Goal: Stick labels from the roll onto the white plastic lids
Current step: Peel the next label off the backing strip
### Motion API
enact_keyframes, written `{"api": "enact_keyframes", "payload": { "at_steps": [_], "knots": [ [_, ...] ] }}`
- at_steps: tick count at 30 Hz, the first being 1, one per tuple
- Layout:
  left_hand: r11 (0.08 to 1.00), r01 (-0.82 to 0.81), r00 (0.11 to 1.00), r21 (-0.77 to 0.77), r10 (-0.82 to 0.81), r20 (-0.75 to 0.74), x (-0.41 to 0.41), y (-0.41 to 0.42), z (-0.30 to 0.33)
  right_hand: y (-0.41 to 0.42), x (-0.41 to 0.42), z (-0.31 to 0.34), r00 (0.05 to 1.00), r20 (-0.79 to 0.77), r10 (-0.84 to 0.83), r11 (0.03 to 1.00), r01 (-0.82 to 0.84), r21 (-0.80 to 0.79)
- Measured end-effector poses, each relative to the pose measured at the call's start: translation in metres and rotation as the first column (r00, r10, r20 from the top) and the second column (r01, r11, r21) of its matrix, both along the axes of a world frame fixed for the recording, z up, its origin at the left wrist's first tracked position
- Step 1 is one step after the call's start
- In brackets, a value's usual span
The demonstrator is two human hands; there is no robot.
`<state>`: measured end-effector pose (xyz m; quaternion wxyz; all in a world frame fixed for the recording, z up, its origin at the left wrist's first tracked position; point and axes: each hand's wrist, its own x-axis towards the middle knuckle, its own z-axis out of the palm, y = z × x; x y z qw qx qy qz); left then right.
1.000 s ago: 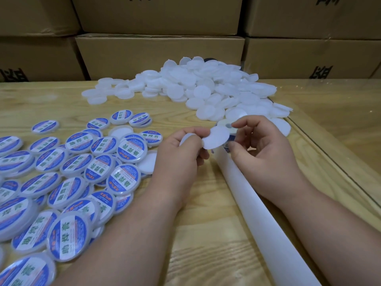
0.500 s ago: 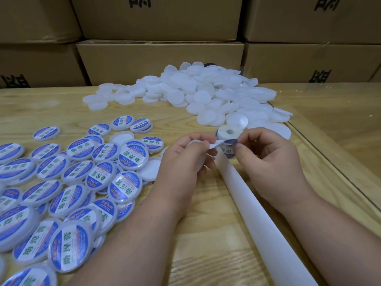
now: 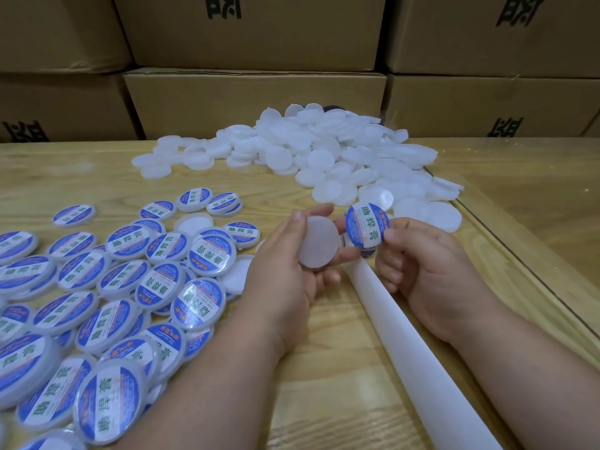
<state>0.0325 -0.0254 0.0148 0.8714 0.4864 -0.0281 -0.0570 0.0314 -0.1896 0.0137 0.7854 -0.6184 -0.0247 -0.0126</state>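
Wooden table [image 3: 227,401] strewn with lids [image 3: 328,157]

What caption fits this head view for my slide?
Left hand holds a bare lid while right hand pinches a peeled label beside it.

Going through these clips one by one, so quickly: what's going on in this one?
A person is labelling lids at a wooden table. The left hand holds a blank white lid, and the right hand pinches a peeled blue label beside it, not yet stuck on. The white backing strip runs toward the viewer. Labelled lids lie to the left; a pile of unlabelled lids sits behind.
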Motion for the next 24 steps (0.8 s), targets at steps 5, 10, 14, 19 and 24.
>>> {"api": "enact_keyframes", "payload": {
  "at_steps": [5, 10, 14, 19, 24],
  "knots": [
    [0.994, -0.024, 0.999, 0.102, 0.022, 0.028, -0.001, -0.003, -0.001, 0.006, -0.006, 0.001, 0.998, 0.008, 0.056, 0.985, -0.054, -0.163],
    [0.996, 0.046, 0.999, 0.082, -0.048, 0.021, 0.0, -0.002, -0.002, 0.01, -0.009, 0.003, 0.993, 0.02, 0.12, 0.968, -0.113, -0.222],
    [0.992, 0.075, 0.993, 0.103, -0.084, 0.083, 0.0, -0.001, -0.006, 0.011, -0.006, 0.0, 0.981, 0.067, 0.182, 0.954, -0.16, -0.253],
    [0.99, 0.088, 0.992, 0.111, -0.097, 0.079, 0.002, -0.001, -0.007, 0.011, -0.005, -0.002, 0.984, 0.067, 0.166, 0.955, -0.143, -0.261],
    [0.985, 0.085, 0.993, 0.15, -0.097, 0.073, 0.002, 0.0, -0.006, 0.011, -0.004, -0.002, 0.985, 0.056, 0.164, 0.948, -0.142, -0.285]
  ]
}}
